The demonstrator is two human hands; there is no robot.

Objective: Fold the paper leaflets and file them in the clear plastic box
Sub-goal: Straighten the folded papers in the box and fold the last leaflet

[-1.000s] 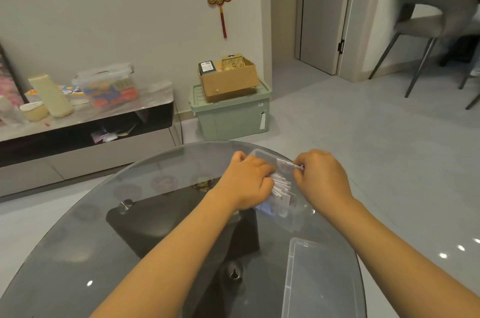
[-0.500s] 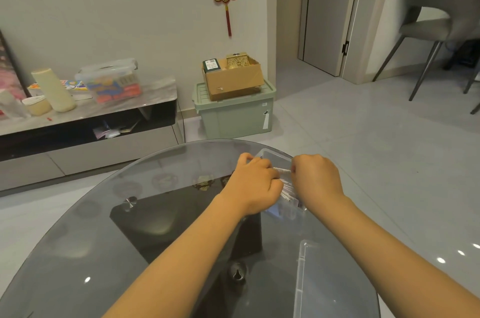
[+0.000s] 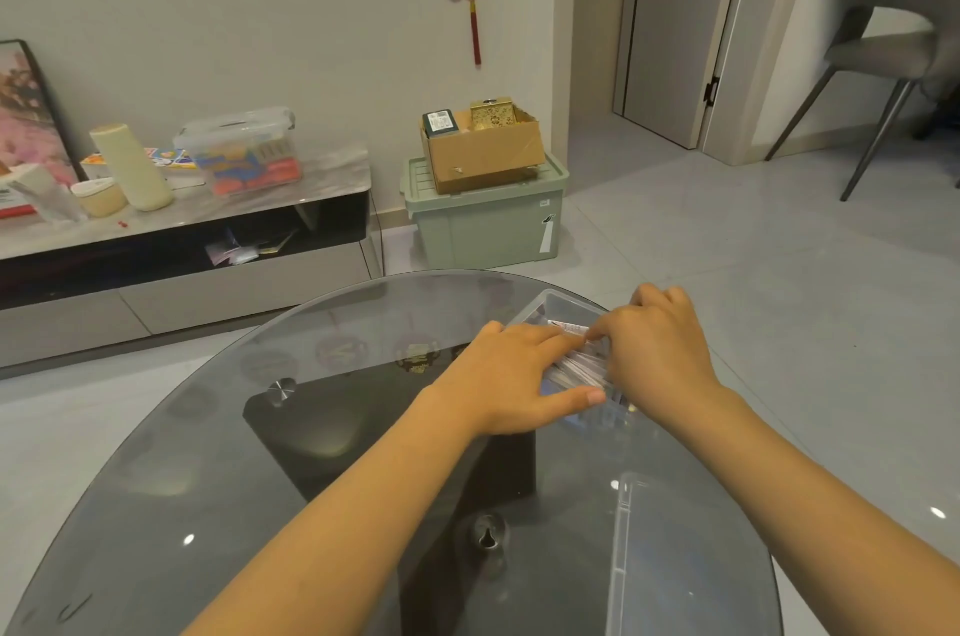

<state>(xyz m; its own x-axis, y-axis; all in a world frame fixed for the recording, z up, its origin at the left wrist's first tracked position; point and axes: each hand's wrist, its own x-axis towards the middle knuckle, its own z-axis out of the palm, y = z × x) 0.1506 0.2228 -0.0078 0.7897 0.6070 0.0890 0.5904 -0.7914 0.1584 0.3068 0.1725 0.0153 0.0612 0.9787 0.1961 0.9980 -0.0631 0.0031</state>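
Note:
The clear plastic box stands at the far right of the round glass table. Several folded leaflets stand on edge inside it, partly hidden by both hands. My left hand reaches in from the left, with its fingers fairly straight against the stack and its thumb stretched along the near side. My right hand comes in from the right with curled fingers and pinches the top edge of one leaflet at the back of the row.
A clear lid lies flat on the table's near right. The table's dark base shows through the glass. On the floor beyond stand a green bin with a cardboard box on it, a low TV console and a grey chair.
My left hand's fingers have straightened from a curled pose and now lie against the stack. My right hand keeps its pinch on the leaflet and has stayed over the box.

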